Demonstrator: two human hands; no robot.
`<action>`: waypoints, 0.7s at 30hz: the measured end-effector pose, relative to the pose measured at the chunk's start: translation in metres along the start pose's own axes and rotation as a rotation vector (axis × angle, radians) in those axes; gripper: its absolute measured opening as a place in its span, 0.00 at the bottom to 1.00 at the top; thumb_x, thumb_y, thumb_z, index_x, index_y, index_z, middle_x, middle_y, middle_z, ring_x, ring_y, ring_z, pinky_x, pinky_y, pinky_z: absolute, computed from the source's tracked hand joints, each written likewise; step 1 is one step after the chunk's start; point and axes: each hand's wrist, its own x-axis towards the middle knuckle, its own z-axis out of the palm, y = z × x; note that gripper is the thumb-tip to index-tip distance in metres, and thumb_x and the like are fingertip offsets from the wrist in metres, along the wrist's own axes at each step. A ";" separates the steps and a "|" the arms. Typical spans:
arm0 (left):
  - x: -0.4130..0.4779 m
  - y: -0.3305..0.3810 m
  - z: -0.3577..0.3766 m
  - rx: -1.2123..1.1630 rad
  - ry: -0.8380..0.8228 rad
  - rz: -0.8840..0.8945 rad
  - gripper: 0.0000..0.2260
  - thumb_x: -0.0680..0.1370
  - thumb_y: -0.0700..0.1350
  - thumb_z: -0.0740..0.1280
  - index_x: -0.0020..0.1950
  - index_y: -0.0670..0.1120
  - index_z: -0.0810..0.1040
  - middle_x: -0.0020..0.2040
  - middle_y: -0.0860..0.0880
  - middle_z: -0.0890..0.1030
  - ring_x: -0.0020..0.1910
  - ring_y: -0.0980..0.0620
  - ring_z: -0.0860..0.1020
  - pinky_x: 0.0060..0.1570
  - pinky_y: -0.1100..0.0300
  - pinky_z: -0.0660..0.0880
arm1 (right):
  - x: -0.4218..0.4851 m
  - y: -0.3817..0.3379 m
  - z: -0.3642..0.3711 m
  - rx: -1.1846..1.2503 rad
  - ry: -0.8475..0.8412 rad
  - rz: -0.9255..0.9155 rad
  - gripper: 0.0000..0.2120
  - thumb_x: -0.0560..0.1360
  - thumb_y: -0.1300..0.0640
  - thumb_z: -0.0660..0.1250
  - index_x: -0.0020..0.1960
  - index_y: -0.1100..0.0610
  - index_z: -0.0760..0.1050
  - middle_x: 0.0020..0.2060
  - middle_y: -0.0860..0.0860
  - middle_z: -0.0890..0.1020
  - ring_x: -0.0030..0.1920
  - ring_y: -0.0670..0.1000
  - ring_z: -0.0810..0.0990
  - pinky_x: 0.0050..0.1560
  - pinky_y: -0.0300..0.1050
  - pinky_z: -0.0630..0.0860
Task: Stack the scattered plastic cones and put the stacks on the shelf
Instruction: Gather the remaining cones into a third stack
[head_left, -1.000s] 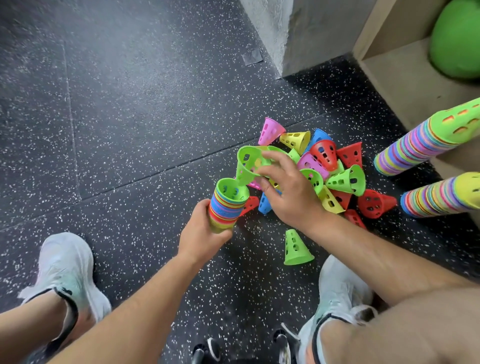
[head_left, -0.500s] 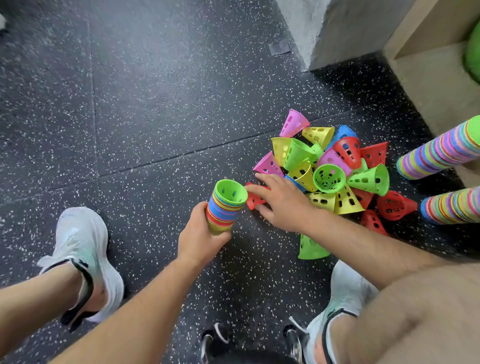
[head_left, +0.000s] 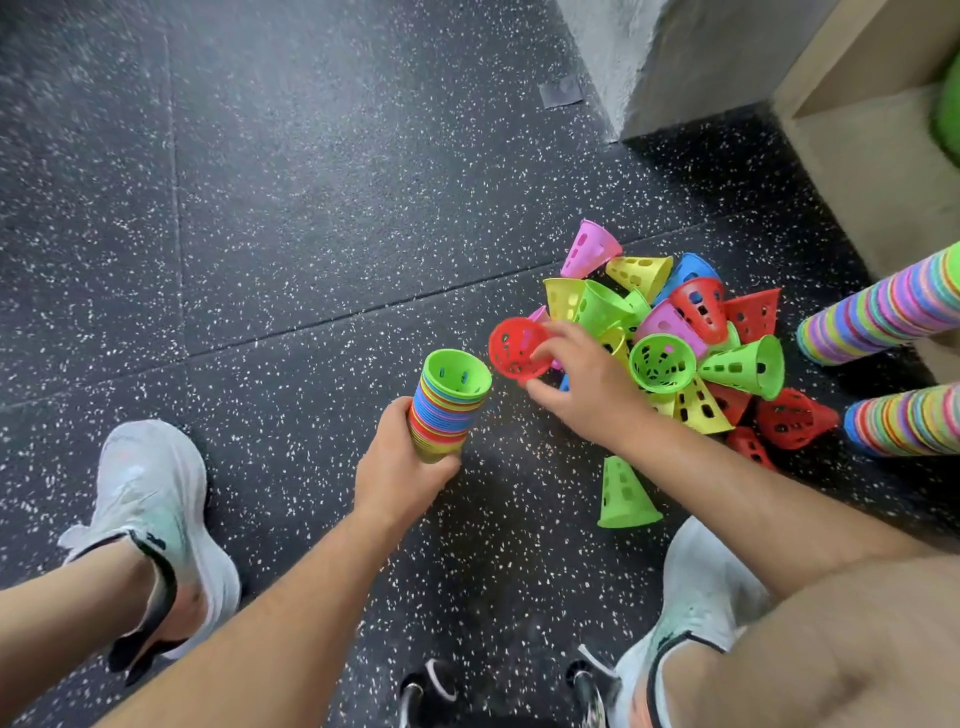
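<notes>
My left hand (head_left: 400, 467) grips a short stack of nested cones (head_left: 448, 402), wide ends up, with a green cone on top. Just right of it, my right hand (head_left: 582, 384) pinches a red cone (head_left: 514, 347) by its rim, its open end facing me, close to the stack's mouth but apart from it. Behind my right hand lies a pile of loose cones (head_left: 675, 332) in pink, yellow, green, blue and red. A single green cone (head_left: 623, 493) stands upright on the floor near my right forearm.
Two long multicoloured cone stacks (head_left: 883, 312) (head_left: 909, 421) lie at the right by the wooden shelf (head_left: 872, 156). A grey concrete pillar (head_left: 675, 57) stands behind. My white shoes (head_left: 150, 499) (head_left: 701, 587) rest on the black speckled floor (head_left: 311, 208).
My right hand has picked a red cone off the floor and lifted it toward the stack. The stack in my left hand has stayed put.
</notes>
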 end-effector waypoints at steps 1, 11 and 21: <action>0.002 0.003 0.001 -0.007 0.002 0.009 0.31 0.68 0.53 0.77 0.66 0.59 0.66 0.55 0.59 0.78 0.53 0.49 0.80 0.49 0.55 0.71 | 0.001 0.000 -0.008 0.039 0.060 0.034 0.11 0.73 0.57 0.74 0.51 0.60 0.79 0.64 0.54 0.75 0.65 0.51 0.73 0.62 0.33 0.63; 0.033 0.042 0.014 -0.061 -0.054 0.142 0.32 0.69 0.49 0.78 0.69 0.57 0.67 0.60 0.56 0.79 0.55 0.49 0.81 0.57 0.47 0.79 | 0.000 -0.005 -0.038 0.140 0.142 -0.009 0.13 0.75 0.45 0.72 0.51 0.54 0.80 0.66 0.49 0.75 0.67 0.47 0.72 0.67 0.43 0.68; 0.054 0.043 0.015 -0.065 -0.080 0.149 0.32 0.70 0.54 0.78 0.70 0.54 0.68 0.60 0.56 0.78 0.55 0.51 0.81 0.56 0.46 0.79 | 0.026 0.010 -0.030 0.113 -0.034 0.092 0.25 0.78 0.35 0.59 0.69 0.47 0.70 0.64 0.43 0.75 0.63 0.43 0.70 0.64 0.43 0.68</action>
